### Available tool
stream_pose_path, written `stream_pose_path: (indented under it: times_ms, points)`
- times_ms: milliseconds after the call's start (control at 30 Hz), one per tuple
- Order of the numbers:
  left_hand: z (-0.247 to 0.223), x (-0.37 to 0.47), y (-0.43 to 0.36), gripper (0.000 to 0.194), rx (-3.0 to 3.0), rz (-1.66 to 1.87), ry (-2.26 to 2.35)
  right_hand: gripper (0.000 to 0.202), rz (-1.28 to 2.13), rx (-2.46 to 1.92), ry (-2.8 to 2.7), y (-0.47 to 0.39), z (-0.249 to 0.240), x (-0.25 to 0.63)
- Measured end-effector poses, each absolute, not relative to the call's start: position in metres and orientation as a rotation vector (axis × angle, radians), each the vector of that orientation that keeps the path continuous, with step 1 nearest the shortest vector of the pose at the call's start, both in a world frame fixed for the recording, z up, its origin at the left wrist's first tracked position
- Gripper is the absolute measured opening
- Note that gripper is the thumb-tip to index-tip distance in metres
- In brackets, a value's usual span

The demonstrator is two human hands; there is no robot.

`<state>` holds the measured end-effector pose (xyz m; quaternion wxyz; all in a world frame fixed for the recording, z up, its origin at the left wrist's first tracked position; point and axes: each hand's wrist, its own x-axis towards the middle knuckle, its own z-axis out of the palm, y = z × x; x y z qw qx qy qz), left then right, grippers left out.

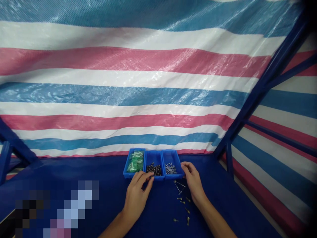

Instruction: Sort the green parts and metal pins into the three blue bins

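Three blue bins stand side by side at the far edge of the table. The left bin [125,168] holds green and clear pieces, perhaps small packets. Small dark metal-looking parts [155,169] lie in the middle bin [154,155]. In the right bin [169,154] are thin silvery pins or rivets [170,168]. My left hand [136,195] is at the front rim of the middle bin, thumb and forefinger nearly together; anything between them is hidden. Fingers curled, my right hand [194,181] touches the right bin's outer right side and seems to grip its rim.
Several small brassy parts [187,210] and a few silvery pins [177,187] lie loose on the blue tabletop [99,198] near my right forearm. Blue metal frame bars [237,122] and striped sheeting [123,96] enclose the table. A blurred-out patch [74,208] covers the lower left.
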<state>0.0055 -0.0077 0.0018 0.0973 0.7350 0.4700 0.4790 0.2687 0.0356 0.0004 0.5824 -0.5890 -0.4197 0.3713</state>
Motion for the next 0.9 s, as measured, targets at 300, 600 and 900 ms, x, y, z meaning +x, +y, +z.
stream_pose_path:
  times_ms: [300,600,900]
  points:
    - [-0.0027,0.0011,-0.0056,0.033,2.306,1.384,1.525,0.035,0.866,-1.377,-0.979,0.0345,0.0027,0.2679]
    - [0.0029,0.0,-0.0044,0.027,2.351,1.446,1.453,0.035,0.863,-1.377,-0.982,0.0334,0.0061,0.267]
    - [0.0008,-0.001,-0.0027,0.027,2.346,1.403,1.454,0.035,0.858,-1.368,-0.989,0.0331,0.0058,0.2675]
